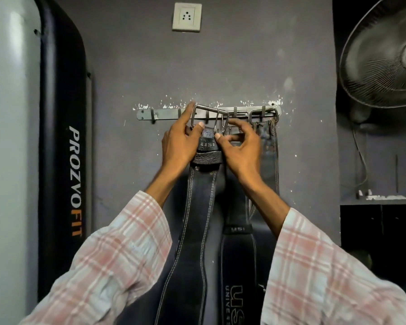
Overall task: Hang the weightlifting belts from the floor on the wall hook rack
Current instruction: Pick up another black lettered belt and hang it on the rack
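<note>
A metal hook rack (159, 114) is screwed to the grey wall at chest height. I hold a black leather belt (192, 221) with white stitching up against it, its steel buckle (209, 116) tilted over the middle hooks. My left hand (181, 141) pinches the belt's top at the buckle's left side, the index finger stretched up along the buckle. On the right side, my right hand (242, 146) pinches the strap just under the buckle. A second black belt (239, 259) with "USI" lettering hangs behind it, and a third belt (271, 146) hangs from the right end.
A tall black and white punching bag (61, 146) marked "PROZVOFIT" stands close on the left. A wall socket (187, 17) sits above the rack. A fan (382, 55) is mounted at the upper right, over a dark shelf (380, 202).
</note>
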Available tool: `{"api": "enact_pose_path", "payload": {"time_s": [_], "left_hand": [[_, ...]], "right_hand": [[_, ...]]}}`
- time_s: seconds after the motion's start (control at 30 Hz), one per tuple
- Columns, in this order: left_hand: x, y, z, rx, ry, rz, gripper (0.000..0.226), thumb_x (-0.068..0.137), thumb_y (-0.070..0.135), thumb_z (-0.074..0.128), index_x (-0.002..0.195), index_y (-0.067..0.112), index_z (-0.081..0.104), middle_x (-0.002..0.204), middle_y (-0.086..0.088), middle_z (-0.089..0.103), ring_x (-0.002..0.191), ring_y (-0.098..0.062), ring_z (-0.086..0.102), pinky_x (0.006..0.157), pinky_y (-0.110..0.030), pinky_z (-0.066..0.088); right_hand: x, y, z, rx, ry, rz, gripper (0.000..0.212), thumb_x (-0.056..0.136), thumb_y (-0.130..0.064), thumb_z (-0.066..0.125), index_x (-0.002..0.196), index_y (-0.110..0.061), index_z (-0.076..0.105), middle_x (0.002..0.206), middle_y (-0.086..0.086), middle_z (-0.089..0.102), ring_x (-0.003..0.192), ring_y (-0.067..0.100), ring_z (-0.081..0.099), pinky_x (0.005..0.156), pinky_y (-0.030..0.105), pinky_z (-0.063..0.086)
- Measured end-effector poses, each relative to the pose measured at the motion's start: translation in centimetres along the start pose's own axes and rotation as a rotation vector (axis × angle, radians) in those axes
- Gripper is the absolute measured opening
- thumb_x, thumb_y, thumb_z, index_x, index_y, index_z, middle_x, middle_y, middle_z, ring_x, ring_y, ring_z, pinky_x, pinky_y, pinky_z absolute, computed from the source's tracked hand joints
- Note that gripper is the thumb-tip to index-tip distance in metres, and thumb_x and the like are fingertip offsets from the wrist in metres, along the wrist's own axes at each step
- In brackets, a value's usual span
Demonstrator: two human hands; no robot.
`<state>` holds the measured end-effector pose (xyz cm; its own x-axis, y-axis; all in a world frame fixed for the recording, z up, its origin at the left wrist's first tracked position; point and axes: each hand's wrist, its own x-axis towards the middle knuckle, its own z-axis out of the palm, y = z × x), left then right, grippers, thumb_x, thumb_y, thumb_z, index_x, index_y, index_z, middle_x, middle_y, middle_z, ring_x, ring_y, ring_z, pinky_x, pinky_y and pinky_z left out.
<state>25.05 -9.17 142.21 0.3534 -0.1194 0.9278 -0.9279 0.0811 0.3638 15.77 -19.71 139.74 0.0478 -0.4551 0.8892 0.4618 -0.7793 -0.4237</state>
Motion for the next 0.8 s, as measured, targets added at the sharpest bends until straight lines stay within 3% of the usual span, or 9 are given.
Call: {"api": "enact_pose_path", "payload": {"time_s": [0.1, 0.17, 0.23, 0.33, 0.4, 0.47, 0.5, 0.6, 0.8], "left_hand": [[1.9, -1.2, 1.2, 0.084, -0.004, 0.026, 0.055, 0.1, 0.034, 0.055, 0.152, 0.038, 0.037, 0.107, -0.012, 0.072, 0.091, -0.022, 0.066, 0.077, -0.023, 0.04], [3.4, -1.8, 2.1, 0.119, -0.026, 0.004, 0.056, 0.102, 0.033, 0.052, 0.154, 0.034, 0.033, 0.13, -0.012, 0.067, 0.098, -0.022, 0.066, 0.082, -0.021, 0.039], [5.2, -2.5, 3.2, 0.144, -0.043, -0.025, 0.057, 0.104, 0.033, 0.05, 0.156, 0.029, 0.029, 0.137, -0.013, 0.063, 0.109, -0.025, 0.064, 0.093, -0.025, 0.043], [7.5, -3.7, 4.9, 0.187, -0.085, -0.051, 0.059, 0.104, 0.033, 0.047, 0.158, 0.023, 0.025, 0.129, -0.018, 0.066, 0.123, -0.032, 0.059, 0.103, -0.036, 0.042], [8.3, -4.6, 6.0, 0.207, -0.094, -0.078, 0.059, 0.105, 0.033, 0.046, 0.159, 0.022, 0.023, 0.132, -0.015, 0.066, 0.124, -0.033, 0.059, 0.102, -0.036, 0.043], [8.5, -5.4, 6.8, 0.233, -0.08, -0.076, 0.059, 0.105, 0.032, 0.045, 0.159, 0.022, 0.022, 0.128, -0.013, 0.068, 0.118, -0.034, 0.061, 0.098, -0.036, 0.044], [8.5, -5.6, 7.1, 0.258, -0.073, -0.065, 0.06, 0.105, 0.032, 0.044, 0.159, 0.021, 0.021, 0.124, -0.014, 0.069, 0.116, -0.035, 0.061, 0.097, -0.037, 0.044], [8.6, -6.4, 7.7, 0.372, -0.073, -0.019, 0.062, 0.105, 0.031, 0.042, 0.16, 0.017, 0.017, 0.12, -0.018, 0.069, 0.113, -0.039, 0.06, 0.096, -0.041, 0.044], [7.3, -7.5, 8.1, 0.496, -0.089, 0.021, 0.067, 0.107, 0.036, 0.037, 0.16, 0.011, 0.005, 0.097, -0.021, 0.068, 0.094, -0.038, 0.063, 0.072, -0.037, 0.041]], "right_hand": [[1.7, 1.9, 1.6, -0.038, -0.006, -0.03, 0.053, 0.089, -0.018, 0.076, 0.139, -0.022, 0.06, 0.085, -0.012, 0.068, 0.076, 0.004, 0.065, 0.072, 0.006, 0.05], [3.1, 2.9, 2.6, -0.092, -0.002, -0.084, 0.059, 0.09, -0.02, 0.075, 0.145, -0.021, 0.056, 0.089, 0.004, 0.075, 0.069, 0.009, 0.062, 0.066, 0.005, 0.046], [4.7, 3.7, 3.4, -0.164, -0.005, -0.124, 0.059, 0.092, -0.019, 0.073, 0.147, -0.017, 0.053, 0.093, 0.012, 0.076, 0.066, 0.014, 0.06, 0.059, 0.007, 0.043], [7.1, 4.7, 4.4, -0.288, -0.028, -0.149, 0.055, 0.094, -0.017, 0.071, 0.145, -0.01, 0.054, 0.099, 0.011, 0.077, 0.066, 0.015, 0.061, 0.06, 0.005, 0.043], [8.1, 5.7, 5.0, -0.376, -0.041, -0.175, 0.05, 0.093, -0.016, 0.071, 0.141, -0.011, 0.058, 0.107, 0.013, 0.076, 0.091, 0.022, 0.069, 0.085, 0.02, 0.053], [8.6, 6.6, 5.4, -0.427, -0.06, -0.189, 0.048, 0.093, -0.016, 0.071, 0.139, -0.01, 0.06, 0.109, 0.012, 0.074, 0.1, 0.028, 0.069, 0.094, 0.035, 0.056], [8.8, 7.0, 5.4, -0.434, -0.075, -0.192, 0.048, 0.093, -0.016, 0.071, 0.14, -0.008, 0.059, 0.109, 0.012, 0.074, 0.1, 0.028, 0.069, 0.095, 0.037, 0.057], [8.9, 7.7, 5.0, -0.52, -0.129, -0.222, 0.052, 0.096, -0.012, 0.068, 0.145, -0.007, 0.053, 0.114, 0.008, 0.067, 0.098, 0.017, 0.058, 0.092, 0.021, 0.044], [8.0, 7.7, 5.0, -0.658, -0.164, -0.288, 0.065, 0.096, -0.01, 0.065, 0.154, -0.006, 0.038, 0.125, 0.012, 0.062, 0.11, 0.024, 0.06, 0.092, 0.03, 0.047]]}}
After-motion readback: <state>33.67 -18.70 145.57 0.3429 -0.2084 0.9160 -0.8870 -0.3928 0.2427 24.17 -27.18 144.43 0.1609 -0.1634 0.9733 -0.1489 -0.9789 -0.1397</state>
